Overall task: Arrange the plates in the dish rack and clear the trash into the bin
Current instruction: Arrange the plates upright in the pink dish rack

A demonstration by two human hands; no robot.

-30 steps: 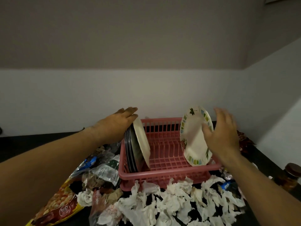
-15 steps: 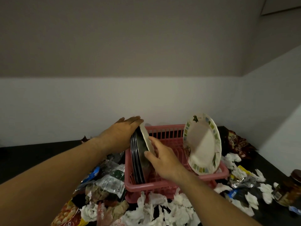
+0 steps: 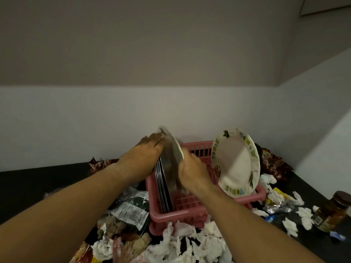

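Note:
A pink dish rack stands on the dark counter. Several dark plates stand on edge at its left end. My left hand lies flat against their outer side, fingers straight. My right hand grips the rim of a pale plate, which is blurred and tilted, raised a little above the stack. A white plate with a coloured patterned rim leans upright at the rack's right end. Crumpled white tissues and wrappers lie in front and to the left. No bin is in view.
A glass jar with a brown lid stands at the right counter edge. Foil and tissue scraps lie between it and the rack. A brown wrapper sits in the back right corner. The wall runs close behind the rack.
My right hand left the patterned plate, crossed to the stack and took hold of the pale plate, which now sits higher and blurred. My left hand stays against the stack.

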